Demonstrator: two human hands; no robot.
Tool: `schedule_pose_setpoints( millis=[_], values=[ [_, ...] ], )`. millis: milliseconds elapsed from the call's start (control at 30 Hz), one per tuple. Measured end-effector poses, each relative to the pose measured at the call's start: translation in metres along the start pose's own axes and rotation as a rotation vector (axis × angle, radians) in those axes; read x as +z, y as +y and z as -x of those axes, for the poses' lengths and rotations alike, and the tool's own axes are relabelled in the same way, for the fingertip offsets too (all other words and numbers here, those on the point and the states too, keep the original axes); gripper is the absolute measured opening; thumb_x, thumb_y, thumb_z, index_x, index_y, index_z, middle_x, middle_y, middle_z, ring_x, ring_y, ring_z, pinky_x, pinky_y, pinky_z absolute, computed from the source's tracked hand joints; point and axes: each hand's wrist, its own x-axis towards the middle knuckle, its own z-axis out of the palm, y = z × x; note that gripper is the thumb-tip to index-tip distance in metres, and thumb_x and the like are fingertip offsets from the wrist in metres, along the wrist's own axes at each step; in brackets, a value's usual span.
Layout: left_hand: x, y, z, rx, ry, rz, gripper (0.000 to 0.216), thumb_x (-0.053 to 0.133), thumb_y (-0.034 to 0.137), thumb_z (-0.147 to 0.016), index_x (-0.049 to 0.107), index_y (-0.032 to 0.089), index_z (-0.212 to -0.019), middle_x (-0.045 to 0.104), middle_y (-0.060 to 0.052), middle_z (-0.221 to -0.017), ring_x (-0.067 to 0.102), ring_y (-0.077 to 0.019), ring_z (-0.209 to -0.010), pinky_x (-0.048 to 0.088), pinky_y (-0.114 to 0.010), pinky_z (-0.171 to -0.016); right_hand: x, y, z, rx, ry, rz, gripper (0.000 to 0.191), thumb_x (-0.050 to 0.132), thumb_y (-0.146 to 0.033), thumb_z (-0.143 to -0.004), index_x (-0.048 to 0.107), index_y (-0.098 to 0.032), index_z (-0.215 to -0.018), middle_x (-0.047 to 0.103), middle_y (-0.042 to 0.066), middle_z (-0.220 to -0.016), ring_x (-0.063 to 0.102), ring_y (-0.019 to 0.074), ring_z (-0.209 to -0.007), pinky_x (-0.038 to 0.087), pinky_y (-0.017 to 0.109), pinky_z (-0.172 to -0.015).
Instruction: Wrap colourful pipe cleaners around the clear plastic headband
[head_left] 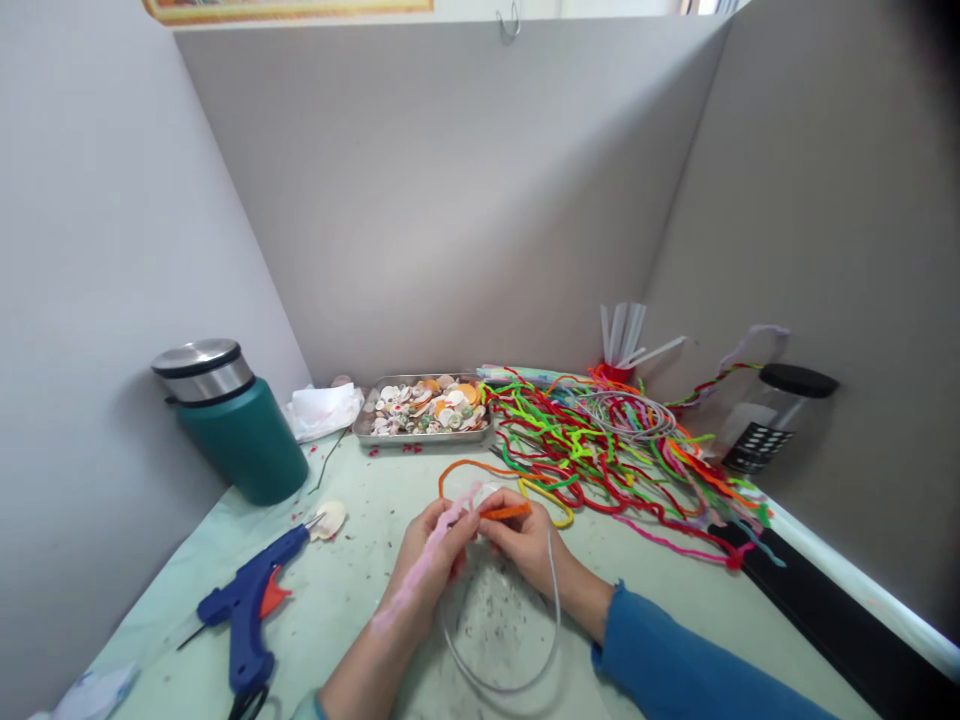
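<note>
My left hand (429, 562) is closed in a pinch, and a pink fuzzy pipe cleaner (420, 570) runs across its back toward the wrist. Close beside it, my right hand (536, 545) pinches an orange pipe cleaner (506, 512). The fingertips of both hands meet or nearly meet. A thin grey cord (510, 690) hangs in a loop below the hands, its ends passing up to the fingers; which hand grips it is hidden. Just beyond the right hand lies a yellow bent pipe cleaner (559, 497).
A tangled heap of coloured pipe cleaners (592, 440) spreads at the back right, near a clear jar (757, 430). Behind stands a metal tray (420, 438) of shells and discs. At left are a blue glue gun (251, 595), a white shell (328, 520) and a green bottle (247, 440).
</note>
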Motion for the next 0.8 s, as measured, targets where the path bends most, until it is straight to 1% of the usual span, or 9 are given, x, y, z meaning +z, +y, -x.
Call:
schedule_pose_setpoints(
  millis=[167, 300, 400, 467, 533, 567, 633, 700, 800],
  values=[
    [0.002, 0.008, 0.001, -0.047, 0.063, 0.052, 0.032, 0.067, 0.043, -0.063, 0.051, 0.016, -0.06, 0.033, 0.01, -0.036, 0.024, -0.0017, -0.031, 0.013, -0.015, -0.033, 0.0, -0.003, 0.002, 0.016, -0.027, 0.054, 0.014, 0.064, -0.028, -0.072, 0.06, -0.016, -0.078, 0.058, 0.0, -0.068, 0.046, 0.0094, -0.054, 0.036, 0.02, -0.049],
    [0.002, 0.01, 0.001, -0.079, 0.057, 0.097, 0.033, 0.068, 0.044, -0.061, 0.051, 0.015, -0.057, 0.029, 0.011, -0.034, 0.018, -0.0011, -0.03, 0.009, -0.016, -0.033, 0.0, -0.002, 0.004, 0.002, -0.026, 0.073, 0.016, 0.065, -0.03, -0.072, 0.06, -0.016, -0.074, 0.057, -0.001, -0.064, 0.045, 0.0094, -0.053, 0.035, 0.021, -0.048],
    [0.003, 0.009, 0.002, -0.094, 0.035, 0.112, 0.034, 0.066, 0.044, -0.063, 0.049, 0.016, -0.056, 0.028, 0.011, -0.033, 0.017, -0.0014, -0.028, 0.008, -0.017, -0.032, 0.001, -0.003, 0.005, -0.004, -0.028, 0.073, 0.016, 0.064, -0.031, -0.073, 0.06, -0.016, -0.073, 0.055, -0.001, -0.062, 0.043, 0.0091, -0.051, 0.034, 0.021, -0.047],
    [0.004, 0.009, 0.002, -0.056, 0.04, 0.129, 0.032, 0.067, 0.043, -0.063, 0.049, 0.016, -0.061, 0.035, 0.01, -0.036, 0.019, -0.0011, -0.028, 0.01, -0.017, -0.031, 0.002, -0.004, 0.006, -0.014, -0.019, 0.074, 0.016, 0.064, -0.031, -0.073, 0.06, -0.016, -0.073, 0.054, -0.001, -0.061, 0.043, 0.0092, -0.05, 0.034, 0.021, -0.047],
    [0.005, 0.007, 0.001, 0.017, 0.079, 0.12, 0.03, 0.068, 0.041, -0.063, 0.051, 0.016, -0.066, 0.042, 0.009, -0.042, 0.022, -0.0008, -0.028, 0.014, -0.016, -0.031, 0.003, -0.005, 0.006, -0.015, -0.002, 0.071, 0.017, 0.064, -0.032, -0.073, 0.059, -0.016, -0.073, 0.051, -0.002, -0.057, 0.042, 0.0088, -0.048, 0.033, 0.021, -0.045],
    [0.005, 0.006, 0.001, 0.053, 0.1, 0.09, 0.029, 0.067, 0.04, -0.064, 0.052, 0.016, -0.068, 0.043, 0.009, -0.044, 0.024, -0.0011, -0.028, 0.016, -0.016, -0.032, 0.003, -0.004, 0.006, -0.011, 0.006, 0.066, 0.018, 0.064, -0.033, -0.073, 0.059, -0.016, -0.073, 0.049, -0.003, -0.056, 0.042, 0.0085, -0.047, 0.032, 0.021, -0.044],
    [0.004, 0.003, 0.0, 0.113, 0.125, -0.01, 0.026, 0.063, 0.04, -0.068, 0.055, 0.016, -0.071, 0.041, 0.009, -0.042, 0.028, -0.003, -0.03, 0.02, -0.017, -0.033, 0.002, -0.003, 0.004, 0.01, 0.025, 0.046, 0.019, 0.063, -0.034, -0.073, 0.057, -0.016, -0.074, 0.047, -0.004, -0.054, 0.04, 0.0076, -0.044, 0.031, 0.02, -0.042],
    [0.003, 0.0, -0.001, 0.169, 0.115, -0.106, 0.024, 0.059, 0.039, -0.073, 0.06, 0.015, -0.077, 0.039, 0.008, -0.04, 0.033, -0.0056, -0.034, 0.024, -0.017, -0.035, 0.001, -0.003, 0.003, 0.02, 0.046, 0.026, 0.02, 0.063, -0.034, -0.074, 0.057, -0.015, -0.076, 0.047, -0.005, -0.054, 0.04, 0.007, -0.043, 0.03, 0.02, -0.041],
    [0.001, -0.004, -0.002, 0.268, 0.101, -0.2, 0.023, 0.058, 0.034, -0.075, 0.063, 0.016, -0.089, 0.051, 0.003, -0.051, 0.04, -0.0075, -0.042, 0.03, -0.018, -0.04, 0.0, -0.004, 0.001, 0.005, 0.082, -0.003, 0.018, 0.064, -0.032, -0.073, 0.058, -0.015, -0.077, 0.049, -0.004, -0.056, 0.041, 0.0067, -0.044, 0.031, 0.019, -0.042]
  ],
)
